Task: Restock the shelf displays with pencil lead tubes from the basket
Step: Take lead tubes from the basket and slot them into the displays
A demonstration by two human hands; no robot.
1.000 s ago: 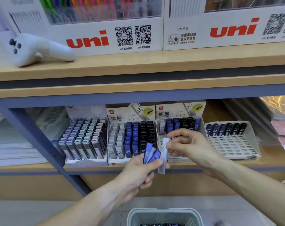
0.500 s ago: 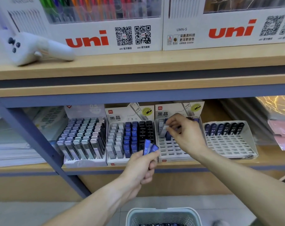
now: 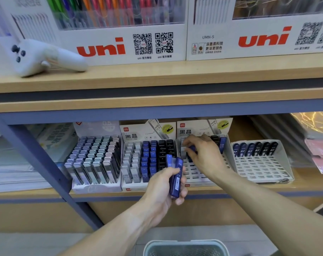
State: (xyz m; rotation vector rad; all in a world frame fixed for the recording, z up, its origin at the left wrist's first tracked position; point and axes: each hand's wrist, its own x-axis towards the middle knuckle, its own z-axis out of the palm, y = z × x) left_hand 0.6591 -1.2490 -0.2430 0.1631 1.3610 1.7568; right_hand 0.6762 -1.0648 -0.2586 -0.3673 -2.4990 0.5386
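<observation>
Currently: left hand [image 3: 163, 185] clenched around a bunch of blue lead tubes [image 3: 175, 174], in front of the lower shelf. Right hand [image 3: 203, 154] inside the third display box [image 3: 205, 126], fingers pinching a blue tube [image 3: 192, 149]. Basket [image 3: 184, 246] below, at frame bottom.

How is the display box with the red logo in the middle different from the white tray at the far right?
The middle display box is almost full, with grey, blue and black tubes in columns; the right tray holds just one back row of dark tubes. The box has a printed header card; the tray is plain white. Both stand on the lower shelf.
</observation>
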